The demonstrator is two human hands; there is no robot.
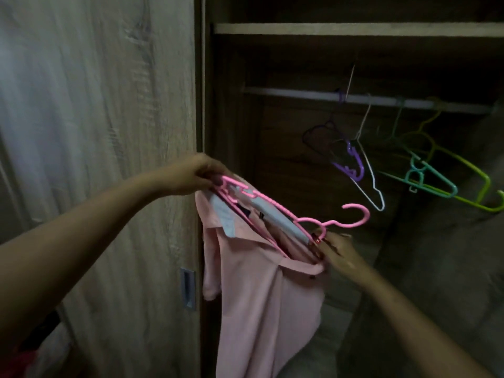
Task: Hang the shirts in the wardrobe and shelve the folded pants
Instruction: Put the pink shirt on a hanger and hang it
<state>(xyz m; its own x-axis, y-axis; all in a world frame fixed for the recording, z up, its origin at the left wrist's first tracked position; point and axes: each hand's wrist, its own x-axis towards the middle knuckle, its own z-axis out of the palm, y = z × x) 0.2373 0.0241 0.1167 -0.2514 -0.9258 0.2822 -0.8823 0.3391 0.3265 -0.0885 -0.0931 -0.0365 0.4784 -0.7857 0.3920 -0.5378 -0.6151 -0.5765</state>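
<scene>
A pink shirt point(261, 290) hangs in front of the open wardrobe point(300, 28), held between both hands on a pink hanger point(272, 207). The left hand point(191, 174) pinches the hanger's left end together with the shirt's shoulder, fingers closed on it. The right hand point(338, 255) is closed on the shirt's collar and the hanger just below its neck, at the right. The hanger lies tilted, its left end higher and its hook pointing right toward the wardrobe's interior, free of the rail. Its bar runs through the shirt's neck opening, where a pale blue collar lining shows. The rest of the shirt droops below the two hands, one sleeve dangling at the left beside the sliding door point(109, 132).

Farther in and to the right, the rail point(286, 92) carries bare hangers: a purple hanger point(351, 162), a white hanger point(373, 186), a teal hanger point(436, 178) and a yellow-green hanger point(474, 173). A shelf point(354, 28) spans the wardrobe above the rail.
</scene>
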